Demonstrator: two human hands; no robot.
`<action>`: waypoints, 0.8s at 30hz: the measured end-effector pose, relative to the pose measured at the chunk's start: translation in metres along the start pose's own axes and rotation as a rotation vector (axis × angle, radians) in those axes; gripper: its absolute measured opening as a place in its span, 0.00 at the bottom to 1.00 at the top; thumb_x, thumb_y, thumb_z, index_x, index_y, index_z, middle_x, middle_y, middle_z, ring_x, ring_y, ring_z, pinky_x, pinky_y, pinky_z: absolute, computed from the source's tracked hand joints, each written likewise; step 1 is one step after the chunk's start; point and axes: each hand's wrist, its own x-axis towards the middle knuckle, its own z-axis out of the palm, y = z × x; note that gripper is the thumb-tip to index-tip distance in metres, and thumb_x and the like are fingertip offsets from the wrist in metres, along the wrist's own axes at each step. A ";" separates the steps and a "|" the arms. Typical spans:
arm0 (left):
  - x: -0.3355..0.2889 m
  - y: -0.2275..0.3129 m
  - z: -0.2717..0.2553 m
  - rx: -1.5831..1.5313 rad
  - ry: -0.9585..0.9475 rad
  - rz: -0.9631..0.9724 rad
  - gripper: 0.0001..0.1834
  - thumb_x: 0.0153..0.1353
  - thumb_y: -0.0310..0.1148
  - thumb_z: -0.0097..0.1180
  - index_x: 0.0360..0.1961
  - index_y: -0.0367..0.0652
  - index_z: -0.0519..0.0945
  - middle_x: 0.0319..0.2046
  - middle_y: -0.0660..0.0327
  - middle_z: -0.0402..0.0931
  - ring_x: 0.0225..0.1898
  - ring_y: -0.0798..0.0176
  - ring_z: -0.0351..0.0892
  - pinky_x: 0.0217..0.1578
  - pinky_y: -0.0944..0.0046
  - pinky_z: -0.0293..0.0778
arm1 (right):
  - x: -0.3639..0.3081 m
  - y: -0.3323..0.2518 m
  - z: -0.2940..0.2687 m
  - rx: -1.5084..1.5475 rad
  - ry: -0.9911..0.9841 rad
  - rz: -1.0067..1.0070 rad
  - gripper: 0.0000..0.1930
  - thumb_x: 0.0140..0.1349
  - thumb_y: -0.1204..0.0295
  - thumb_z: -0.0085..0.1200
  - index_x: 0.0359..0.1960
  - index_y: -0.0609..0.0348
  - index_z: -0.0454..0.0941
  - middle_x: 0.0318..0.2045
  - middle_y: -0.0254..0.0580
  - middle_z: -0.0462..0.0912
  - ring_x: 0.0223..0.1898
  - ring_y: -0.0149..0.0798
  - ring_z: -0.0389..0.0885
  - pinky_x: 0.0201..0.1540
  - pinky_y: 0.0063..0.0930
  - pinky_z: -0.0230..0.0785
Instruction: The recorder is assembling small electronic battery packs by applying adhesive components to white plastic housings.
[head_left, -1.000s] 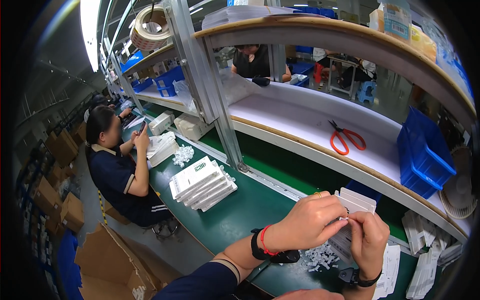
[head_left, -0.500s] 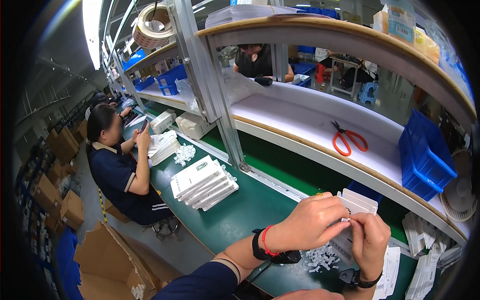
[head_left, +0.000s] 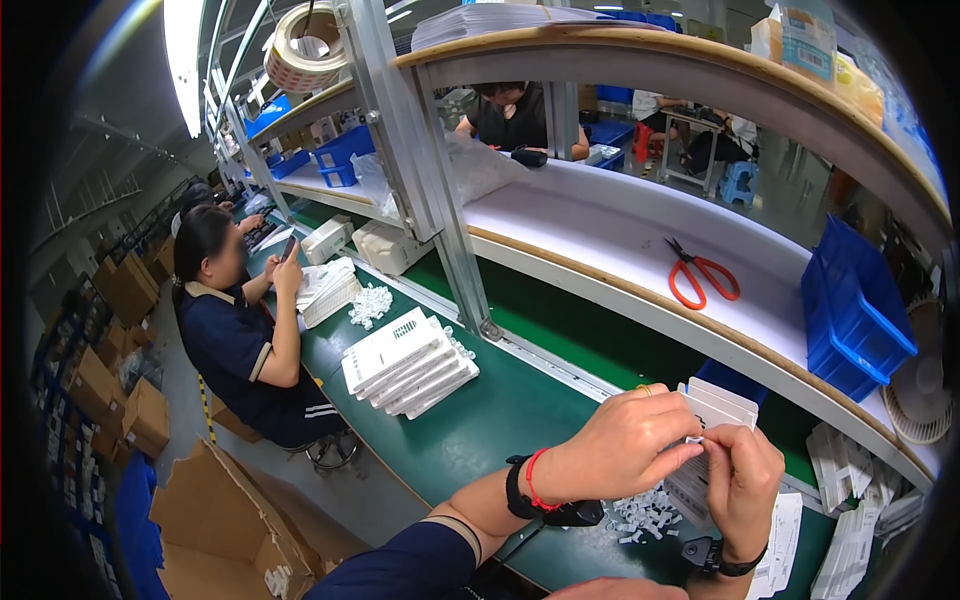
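My left hand (head_left: 635, 440), with a red cord and a black band at the wrist, is closed in a pinch. Its fingertips meet those of my right hand (head_left: 742, 478), also pinching, over a small white plastic piece (head_left: 693, 440). The fingers cover most of that piece. Just behind the hands stand flat white boxes (head_left: 722, 404), partly hidden by them. Below my left hand lies a loose pile of small white pieces (head_left: 643, 514) on the green tabletop (head_left: 520, 400).
Stacked white boxes (head_left: 408, 362) stand left on the bench. Red-handled scissors (head_left: 703, 278) and a blue bin (head_left: 852, 315) are on the shelf. A co-worker (head_left: 240, 330) sits at left with a phone. An open carton (head_left: 215, 520) stands lower left. More white boxes (head_left: 850, 500) lean at right.
Both hands keep their pinch on the small piece with hardly any movement. The whole view has shifted very slightly.
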 end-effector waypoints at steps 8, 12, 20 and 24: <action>-0.003 0.001 0.002 0.009 -0.012 -0.005 0.06 0.52 0.28 0.62 0.30 0.38 0.78 0.28 0.56 0.76 0.29 0.53 0.74 0.32 0.60 0.70 | -0.003 -0.001 -0.001 0.000 -0.008 0.004 0.06 0.50 0.84 0.57 0.27 0.64 0.73 0.22 0.47 0.76 0.22 0.48 0.76 0.24 0.34 0.65; -0.002 0.000 0.002 0.008 -0.004 0.015 0.06 0.52 0.28 0.61 0.30 0.38 0.78 0.27 0.56 0.76 0.29 0.52 0.73 0.31 0.59 0.70 | -0.003 0.000 -0.001 -0.012 -0.014 -0.003 0.06 0.50 0.85 0.57 0.27 0.64 0.73 0.22 0.47 0.76 0.22 0.48 0.76 0.24 0.34 0.65; 0.001 -0.005 0.001 0.023 -0.010 0.009 0.06 0.51 0.27 0.61 0.29 0.38 0.77 0.27 0.55 0.75 0.29 0.52 0.73 0.31 0.59 0.70 | 0.003 0.003 0.002 -0.006 -0.012 -0.008 0.06 0.50 0.84 0.57 0.27 0.64 0.73 0.22 0.46 0.76 0.21 0.47 0.75 0.24 0.33 0.64; 0.000 -0.001 -0.001 0.039 -0.020 0.005 0.06 0.51 0.27 0.61 0.29 0.38 0.78 0.27 0.55 0.75 0.29 0.52 0.73 0.31 0.59 0.70 | 0.001 0.000 0.001 -0.001 -0.014 0.001 0.06 0.50 0.85 0.57 0.27 0.65 0.73 0.21 0.46 0.76 0.21 0.47 0.75 0.23 0.33 0.64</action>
